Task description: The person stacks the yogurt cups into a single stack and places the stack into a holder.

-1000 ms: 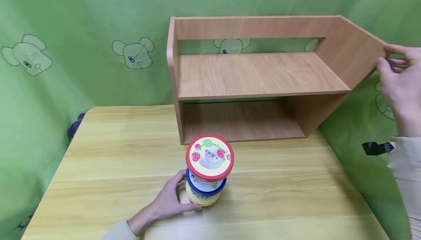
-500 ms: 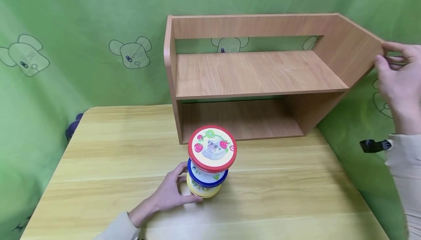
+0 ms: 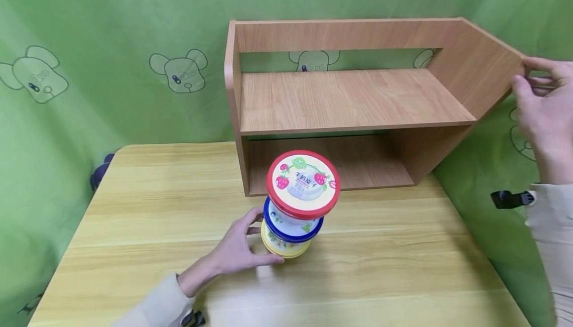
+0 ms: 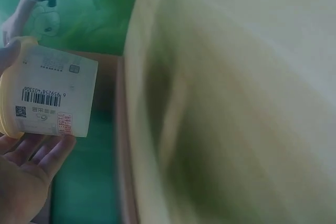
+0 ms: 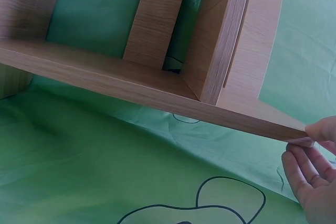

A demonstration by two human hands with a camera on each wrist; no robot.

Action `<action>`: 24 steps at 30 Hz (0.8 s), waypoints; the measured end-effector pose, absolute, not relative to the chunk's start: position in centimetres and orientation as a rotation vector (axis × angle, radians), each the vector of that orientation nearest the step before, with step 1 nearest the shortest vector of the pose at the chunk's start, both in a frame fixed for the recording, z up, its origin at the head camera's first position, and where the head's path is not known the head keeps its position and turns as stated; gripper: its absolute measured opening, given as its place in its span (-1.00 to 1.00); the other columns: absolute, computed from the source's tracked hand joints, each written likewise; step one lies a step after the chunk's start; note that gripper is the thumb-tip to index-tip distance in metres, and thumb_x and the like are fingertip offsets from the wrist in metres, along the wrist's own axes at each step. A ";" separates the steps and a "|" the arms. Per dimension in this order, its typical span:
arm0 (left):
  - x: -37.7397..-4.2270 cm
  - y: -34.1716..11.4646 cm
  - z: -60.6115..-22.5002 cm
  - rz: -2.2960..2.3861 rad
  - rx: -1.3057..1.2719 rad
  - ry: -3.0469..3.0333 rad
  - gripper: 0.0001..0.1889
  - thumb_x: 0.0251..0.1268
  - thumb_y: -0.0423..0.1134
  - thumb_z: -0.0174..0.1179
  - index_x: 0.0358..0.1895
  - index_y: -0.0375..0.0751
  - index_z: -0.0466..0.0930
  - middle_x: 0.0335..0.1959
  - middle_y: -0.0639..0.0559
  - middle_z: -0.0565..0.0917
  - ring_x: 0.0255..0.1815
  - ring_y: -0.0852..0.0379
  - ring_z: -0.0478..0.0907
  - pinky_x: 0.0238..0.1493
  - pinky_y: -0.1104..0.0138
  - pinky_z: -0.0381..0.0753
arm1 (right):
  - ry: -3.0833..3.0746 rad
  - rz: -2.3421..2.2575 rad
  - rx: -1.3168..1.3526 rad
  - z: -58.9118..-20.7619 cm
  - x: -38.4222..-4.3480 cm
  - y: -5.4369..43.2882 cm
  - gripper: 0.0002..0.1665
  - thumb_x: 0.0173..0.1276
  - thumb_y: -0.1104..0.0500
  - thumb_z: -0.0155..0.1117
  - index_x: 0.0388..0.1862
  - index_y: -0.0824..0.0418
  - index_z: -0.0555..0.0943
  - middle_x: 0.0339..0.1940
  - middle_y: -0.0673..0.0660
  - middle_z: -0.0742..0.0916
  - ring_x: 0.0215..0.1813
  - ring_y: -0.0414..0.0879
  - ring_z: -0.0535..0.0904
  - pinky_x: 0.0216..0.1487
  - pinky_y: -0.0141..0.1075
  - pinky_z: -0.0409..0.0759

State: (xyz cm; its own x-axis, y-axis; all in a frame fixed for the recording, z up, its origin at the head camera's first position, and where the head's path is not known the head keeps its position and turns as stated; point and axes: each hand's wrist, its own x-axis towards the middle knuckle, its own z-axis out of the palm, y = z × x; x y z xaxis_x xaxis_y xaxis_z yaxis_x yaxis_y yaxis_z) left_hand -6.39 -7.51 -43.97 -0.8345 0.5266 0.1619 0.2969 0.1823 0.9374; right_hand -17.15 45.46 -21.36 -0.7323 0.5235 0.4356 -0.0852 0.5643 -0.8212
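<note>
Three lidded food tubs stand in a stack in the head view. The red-lidded tub [image 3: 303, 183], with strawberries printed on it, is on top, the blue-lidded tub [image 3: 295, 230] in the middle and the yellow-lidded tub [image 3: 286, 248] lowest. My left hand [image 3: 235, 250] grips the lowest tub from the left, thumb at the near side. In the left wrist view that tub [image 4: 55, 93] shows a barcode and is held away from the tabletop. At far right, my right hand [image 3: 548, 113] pinches the front corner of the side panel of a wooden shelf [image 3: 353, 100].
The two-level shelf stands at the back of the wooden table [image 3: 170, 207], with a lower compartment [image 3: 362, 163] beneath the middle board. A green curtain [image 3: 116, 98] with printed mouse heads hangs behind and at both sides.
My left hand has raised the tub stack and carried it slightly right and towards the shelf. My right hand keeps its pinch on the side panel.
</note>
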 end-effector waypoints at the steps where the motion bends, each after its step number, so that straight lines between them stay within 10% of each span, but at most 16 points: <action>1: -6.5 -7.4 -43.7 1.716 0.810 2.266 -0.01 -0.03 -0.10 0.69 0.52 0.01 0.34 0.38 0.04 0.59 0.42 -0.04 0.55 0.33 0.11 0.76 | -2.123 1.162 -0.348 -21.4 -17.2 45.4 -0.51 0.52 0.29 0.19 0.33 -0.10 0.64 0.06 -0.35 0.47 -0.08 -0.58 0.53 -0.11 -0.91 0.50; 24: -9.0 -5.8 -38.4 1.797 0.865 2.320 -0.06 -0.03 -0.21 0.68 0.48 0.01 0.37 0.33 0.07 0.63 0.35 0.02 0.60 0.24 0.20 0.78 | -2.109 1.146 -0.341 -21.3 -16.8 44.5 -0.51 0.51 0.33 0.17 0.30 -0.06 0.66 0.02 -0.35 0.49 -0.14 -0.57 0.51 -0.10 -0.91 0.49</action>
State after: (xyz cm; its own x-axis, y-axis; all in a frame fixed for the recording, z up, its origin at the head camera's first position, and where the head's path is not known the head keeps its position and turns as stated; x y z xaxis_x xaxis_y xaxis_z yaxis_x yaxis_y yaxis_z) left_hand -8.96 -5.76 -38.36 -0.8370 0.4764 0.2690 0.3796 0.1516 0.9127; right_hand -16.78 44.48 -21.25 -0.7189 0.5252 0.4554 -0.0966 0.5732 -0.8137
